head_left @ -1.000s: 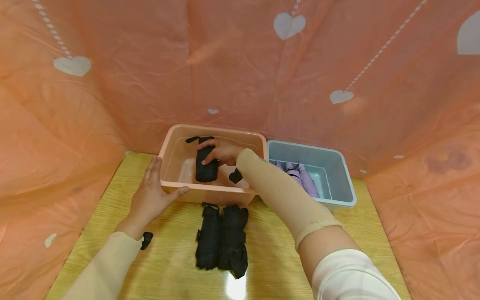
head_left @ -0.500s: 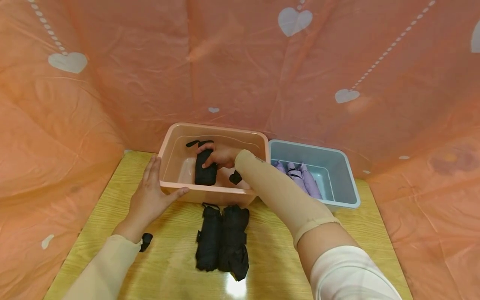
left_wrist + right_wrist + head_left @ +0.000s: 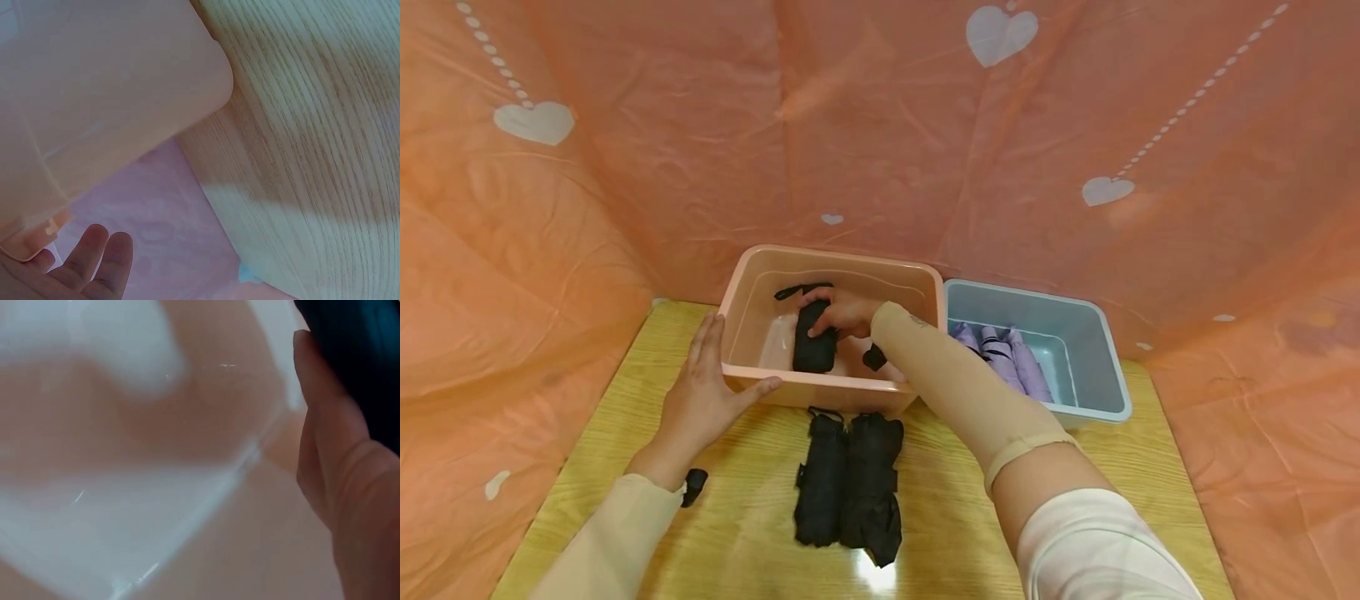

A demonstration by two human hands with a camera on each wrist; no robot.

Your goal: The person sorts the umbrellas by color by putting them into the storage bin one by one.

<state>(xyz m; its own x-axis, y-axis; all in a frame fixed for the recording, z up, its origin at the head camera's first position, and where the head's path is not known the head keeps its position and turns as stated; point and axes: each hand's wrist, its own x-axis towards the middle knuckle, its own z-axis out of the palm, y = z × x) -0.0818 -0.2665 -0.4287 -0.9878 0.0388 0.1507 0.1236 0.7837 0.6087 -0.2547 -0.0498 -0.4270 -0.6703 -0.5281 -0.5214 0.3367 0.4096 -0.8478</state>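
In the head view, my right hand (image 3: 842, 315) reaches into the peach plastic bin (image 3: 835, 380) and grips a black folded umbrella (image 3: 815, 346) by its upper part. The umbrella's wrist strap trails toward the back left. The right wrist view shows the thumb along the dark umbrella (image 3: 362, 356), over the bin's shiny floor (image 3: 125, 512). My left hand (image 3: 700, 400) spans the bin's front left corner, fingers along the left rim and thumb against the front wall. Its fingers extend loosely beside the bin in the left wrist view. Two more black folded umbrellas (image 3: 820, 492) lie side by side before the bin.
A blue-grey bin (image 3: 1090, 358) stands right beside the peach one and holds several lilac folded umbrellas (image 3: 1000, 358). Both bins sit at the back of a wood-grain table (image 3: 737, 533). An orange sheet with white hearts (image 3: 880, 133) hangs behind and around the table.
My right hand has shifted the black umbrella slightly toward the bin's front wall and lower. The left hand stays at the bin's corner. The head view has moved a little.
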